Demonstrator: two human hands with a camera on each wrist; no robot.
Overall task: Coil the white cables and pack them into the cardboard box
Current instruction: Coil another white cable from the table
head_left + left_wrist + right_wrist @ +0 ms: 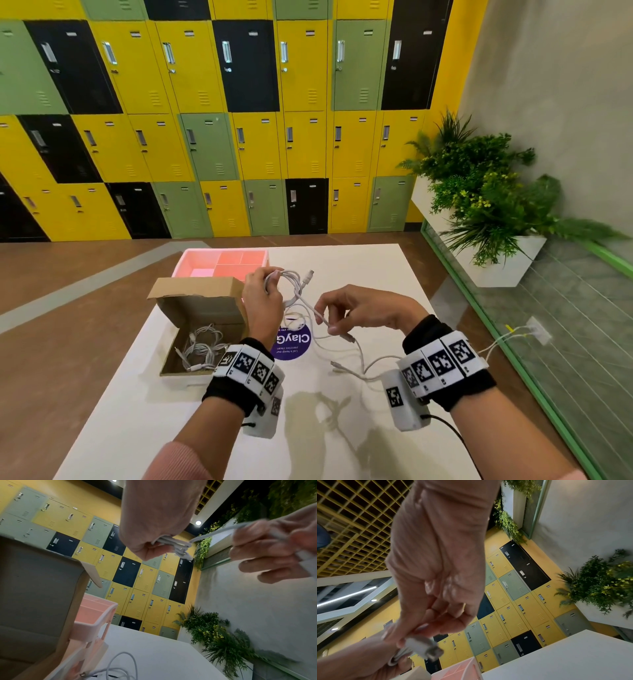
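Above the white table [370, 274], my left hand [269, 286] grips a partly wound coil of white cable [291, 282]. The cable's free length runs to my right hand [330, 327], which pinches it near the plug end. The left wrist view shows the coil [178, 546] bunched in the left hand [150, 547], with the right hand [274, 555] beside it. In the right wrist view, my fingers [406, 641] pinch the cable by a metal plug [433, 653]. The open cardboard box [202, 301] stands to the left and holds coiled cables [202, 349].
Loose white cables [359, 363] lie on the table under my right hand, near a purple round sticker [293, 344]. A pink divided tray [222, 262] sits behind the box. Planters [486, 212] and a glass partition line the right side; lockers fill the far wall.
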